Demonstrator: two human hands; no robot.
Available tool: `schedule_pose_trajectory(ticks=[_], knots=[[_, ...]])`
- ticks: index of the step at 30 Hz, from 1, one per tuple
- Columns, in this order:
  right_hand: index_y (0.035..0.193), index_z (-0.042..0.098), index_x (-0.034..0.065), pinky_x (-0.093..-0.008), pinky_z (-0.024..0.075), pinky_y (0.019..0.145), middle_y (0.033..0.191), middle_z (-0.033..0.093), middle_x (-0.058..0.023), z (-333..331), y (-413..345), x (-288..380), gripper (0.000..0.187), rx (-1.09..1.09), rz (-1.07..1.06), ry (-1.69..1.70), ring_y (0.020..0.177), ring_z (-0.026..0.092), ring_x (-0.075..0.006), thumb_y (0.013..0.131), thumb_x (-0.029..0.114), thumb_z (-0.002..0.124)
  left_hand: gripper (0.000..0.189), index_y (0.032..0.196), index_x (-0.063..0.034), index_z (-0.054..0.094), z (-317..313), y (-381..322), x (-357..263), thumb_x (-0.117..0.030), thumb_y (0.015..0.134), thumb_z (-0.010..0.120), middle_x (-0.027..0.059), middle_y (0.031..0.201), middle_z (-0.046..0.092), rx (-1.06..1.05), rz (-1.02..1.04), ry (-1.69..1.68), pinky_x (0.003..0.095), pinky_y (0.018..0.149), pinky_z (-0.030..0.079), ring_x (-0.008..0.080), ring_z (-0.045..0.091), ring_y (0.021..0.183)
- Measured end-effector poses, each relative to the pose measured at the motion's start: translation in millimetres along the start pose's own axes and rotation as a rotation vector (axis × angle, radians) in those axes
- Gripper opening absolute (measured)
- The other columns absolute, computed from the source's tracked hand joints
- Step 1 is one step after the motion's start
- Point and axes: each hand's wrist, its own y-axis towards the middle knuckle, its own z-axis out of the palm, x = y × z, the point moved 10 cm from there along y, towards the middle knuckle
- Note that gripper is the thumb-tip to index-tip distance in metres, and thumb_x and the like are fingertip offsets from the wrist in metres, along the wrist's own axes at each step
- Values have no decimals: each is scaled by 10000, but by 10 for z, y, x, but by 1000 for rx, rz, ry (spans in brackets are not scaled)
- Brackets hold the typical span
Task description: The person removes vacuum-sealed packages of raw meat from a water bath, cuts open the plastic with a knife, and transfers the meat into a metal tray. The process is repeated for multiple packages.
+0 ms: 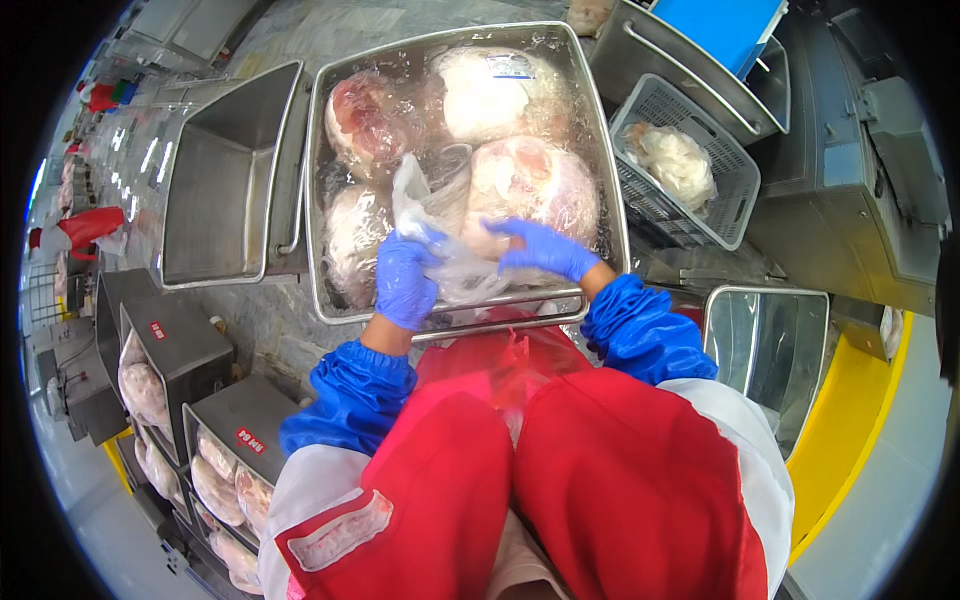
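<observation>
A steel tub (pixel 611 176) in front of me holds water and several large pieces of meat. My left hand (pixel 406 279), in a blue-purple glove, grips a crumpled clear plastic bag (pixel 421 196) over the tub's near side. The bag's loose film hangs down towards the near rim. My right hand (pixel 546 251), gloved alike and slightly blurred, is over the near edge of a pale piece of meat (pixel 529 184), its fingers extended and apart. A red piece of meat (pixel 364 112) lies far left, and a piece with a printed label (pixel 484 94) lies at the back.
A steel tub (pixel 217 202) stands to the left. At right, a grey plastic crate (pixel 739 191) holds crumpled plastic film (pixel 679 165). Steel bins of meat (pixel 176 330) are stacked lower left. Another steel tub (pixel 765 337) stands lower right. A person in red (pixel 90 223) is far left.
</observation>
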Motion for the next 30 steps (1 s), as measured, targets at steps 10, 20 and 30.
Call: schedule_pose_trajectory(ticks=[10,20,30], knots=[[907,580,58,-387,445,657,800,575,-184,236,-198,-542,210,-580,-180,-462,747,564,-328,748,191,549,314,885,-2,519,389,-88,-1257,44,606,382,105,804,546,9,508,623,287,730,448,209,531,777],[795,546,17,-390,423,578,669,530,-203,790,36,1482,210,-458,-694,-370,615,543,-341,829,201,450,260,922,-16,536,-694,190,-10,-219,761,518,75,809,571,31,-343,207,294,709,470,181,563,776],[724,527,48,-424,397,616,650,520,-165,1068,-396,1743,193,64,-614,-302,655,523,-349,754,238,508,275,928,-4,534,33,-47,987,-248,802,509,88,852,579,434,-401,315,292,677,482,187,573,750]])
